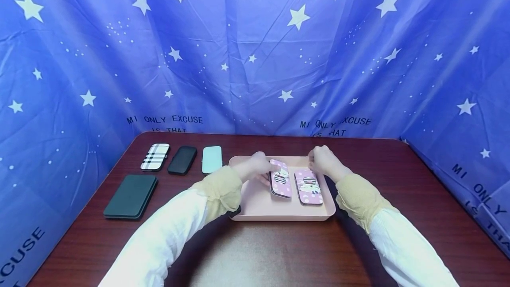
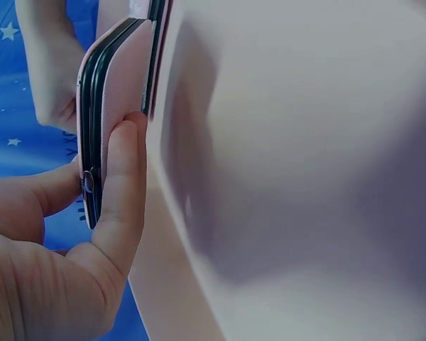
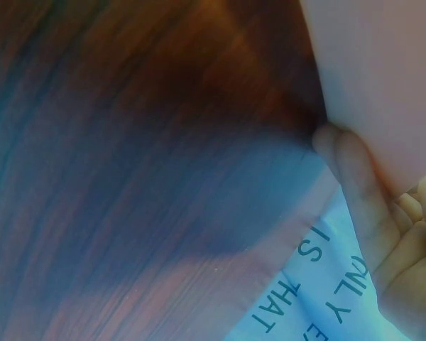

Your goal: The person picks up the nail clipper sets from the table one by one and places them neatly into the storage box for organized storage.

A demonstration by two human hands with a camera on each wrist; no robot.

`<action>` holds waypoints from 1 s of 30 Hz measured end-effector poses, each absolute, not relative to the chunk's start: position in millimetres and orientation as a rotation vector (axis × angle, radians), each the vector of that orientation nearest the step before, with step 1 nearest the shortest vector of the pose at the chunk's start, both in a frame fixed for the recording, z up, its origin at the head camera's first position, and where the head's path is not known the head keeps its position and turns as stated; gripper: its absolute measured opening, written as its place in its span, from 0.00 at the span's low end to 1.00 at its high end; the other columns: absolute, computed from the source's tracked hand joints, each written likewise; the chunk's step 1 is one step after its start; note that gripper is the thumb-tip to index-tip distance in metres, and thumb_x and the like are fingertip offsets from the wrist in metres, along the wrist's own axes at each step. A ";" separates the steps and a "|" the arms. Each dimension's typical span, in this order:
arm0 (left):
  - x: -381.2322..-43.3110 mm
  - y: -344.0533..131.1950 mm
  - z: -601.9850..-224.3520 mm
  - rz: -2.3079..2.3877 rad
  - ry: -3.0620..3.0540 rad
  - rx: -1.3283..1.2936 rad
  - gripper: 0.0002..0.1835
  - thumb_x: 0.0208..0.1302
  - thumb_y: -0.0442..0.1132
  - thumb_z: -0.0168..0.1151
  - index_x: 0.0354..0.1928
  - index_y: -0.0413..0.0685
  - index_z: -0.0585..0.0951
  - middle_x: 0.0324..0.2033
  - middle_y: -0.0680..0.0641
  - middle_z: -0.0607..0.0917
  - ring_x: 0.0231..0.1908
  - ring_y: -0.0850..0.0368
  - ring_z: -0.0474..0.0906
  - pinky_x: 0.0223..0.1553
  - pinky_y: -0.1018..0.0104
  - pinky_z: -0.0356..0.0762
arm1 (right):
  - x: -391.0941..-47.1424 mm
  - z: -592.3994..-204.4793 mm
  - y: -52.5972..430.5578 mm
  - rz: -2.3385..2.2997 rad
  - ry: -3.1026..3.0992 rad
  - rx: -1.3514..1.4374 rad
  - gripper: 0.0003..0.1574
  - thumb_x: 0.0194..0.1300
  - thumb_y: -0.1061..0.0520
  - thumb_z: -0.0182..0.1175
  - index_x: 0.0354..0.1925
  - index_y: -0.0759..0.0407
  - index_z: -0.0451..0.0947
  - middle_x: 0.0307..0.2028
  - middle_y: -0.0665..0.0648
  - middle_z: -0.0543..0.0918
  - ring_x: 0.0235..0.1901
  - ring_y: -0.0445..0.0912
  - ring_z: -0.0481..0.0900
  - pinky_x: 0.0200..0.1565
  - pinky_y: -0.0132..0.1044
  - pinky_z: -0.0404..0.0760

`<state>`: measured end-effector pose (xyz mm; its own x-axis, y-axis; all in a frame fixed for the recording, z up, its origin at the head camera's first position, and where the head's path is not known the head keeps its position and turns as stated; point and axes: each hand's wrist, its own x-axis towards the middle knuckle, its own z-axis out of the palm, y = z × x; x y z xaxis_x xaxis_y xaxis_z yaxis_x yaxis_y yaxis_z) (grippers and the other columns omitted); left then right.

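Note:
My left hand (image 1: 258, 166) pinches a pink patterned clasp case (image 1: 280, 180) between thumb and fingers, tilted up over the pink tray (image 1: 259, 209). The left wrist view shows that case's (image 2: 128, 78) dark metal frame and small clasp, with fingers (image 2: 124, 177) flat along its plain pink side. A second pink clasp case (image 1: 308, 188) lies in the right half of the tray. At the tray's far right corner, my right hand (image 1: 324, 161) grips the rim. In the right wrist view its fingers (image 3: 358, 177) lie against the tray's outer wall (image 3: 383, 85).
Left of the tray are a plaid case (image 1: 156, 157), a black case (image 1: 182, 160) and a mint case (image 1: 212, 159). Nearer the front lies a larger dark green case (image 1: 130, 196). A small dark object (image 1: 235, 212) shows beside my left sleeve. Blue star curtains surround the wooden table (image 1: 255, 256).

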<state>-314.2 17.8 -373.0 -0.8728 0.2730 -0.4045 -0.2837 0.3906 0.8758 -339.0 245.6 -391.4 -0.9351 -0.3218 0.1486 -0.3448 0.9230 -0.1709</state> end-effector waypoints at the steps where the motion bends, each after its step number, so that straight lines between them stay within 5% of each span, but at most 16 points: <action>1: -314.4 18.7 -374.6 1.499 2.160 -0.012 0.14 0.62 0.32 0.61 0.43 0.28 0.72 0.29 0.33 0.84 0.21 0.51 0.80 0.24 0.63 0.83 | -339.3 -391.5 245.6 0.297 -2.967 0.513 0.07 0.48 0.66 0.60 0.17 0.60 0.77 0.18 0.53 0.79 0.22 0.48 0.73 0.29 0.44 0.76; 21: -309.9 22.5 -380.1 1.380 2.106 0.013 0.13 0.66 0.29 0.54 0.48 0.26 0.72 0.34 0.31 0.83 0.37 0.38 0.83 0.30 0.57 0.83 | -336.1 -388.6 243.5 0.296 -2.979 0.478 0.05 0.49 0.66 0.59 0.20 0.61 0.77 0.19 0.54 0.79 0.22 0.48 0.74 0.29 0.46 0.77; 30: -307.1 23.9 -377.7 1.318 2.129 0.020 0.10 0.65 0.29 0.55 0.42 0.25 0.72 0.31 0.31 0.82 0.39 0.36 0.82 0.30 0.59 0.84 | -334.6 -389.0 242.2 0.303 -2.985 0.457 0.03 0.50 0.66 0.59 0.22 0.63 0.79 0.22 0.56 0.81 0.25 0.50 0.76 0.33 0.47 0.78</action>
<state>-307.1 23.9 -377.7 -0.8034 0.3259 -0.4984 -0.3009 0.5001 0.8120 -334.6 242.2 -389.0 -0.9491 -0.2845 0.1350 -0.3058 0.9350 -0.1795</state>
